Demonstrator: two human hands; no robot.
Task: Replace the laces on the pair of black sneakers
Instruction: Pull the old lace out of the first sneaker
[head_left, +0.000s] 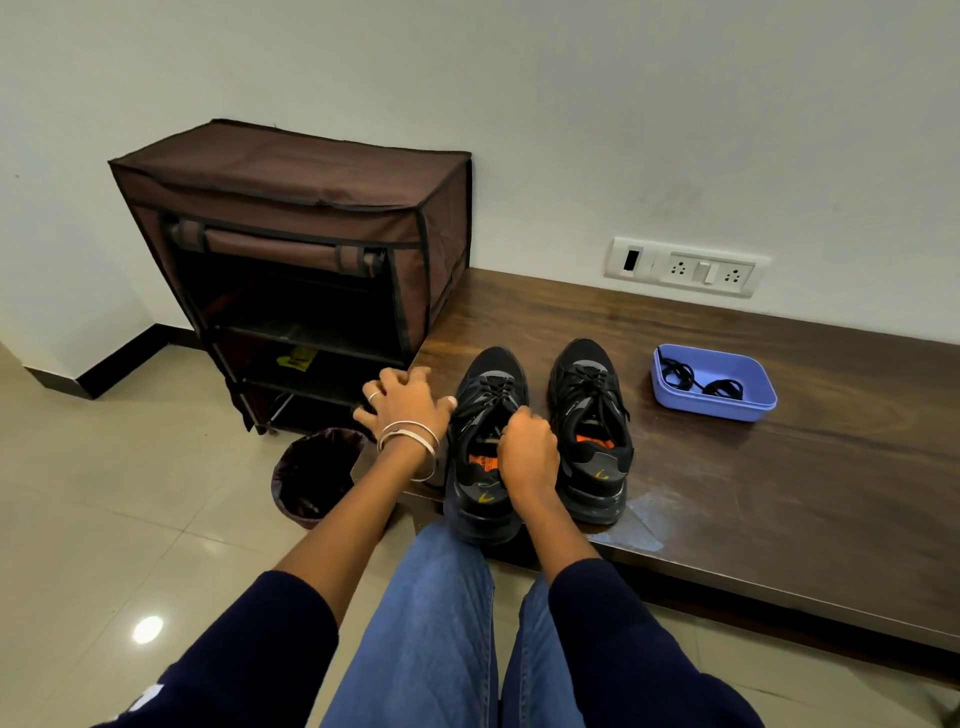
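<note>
Fingers of the right hand (527, 448) curl tight, pinching the lace of the left sneaker (480, 467). Beside that sneaker, the left hand (402, 402) hangs spread and loose, thumb touching its side. Its mate (589, 426) stands just right; further right, a blue tray (727, 410) holds spare laces (698, 382).
</note>
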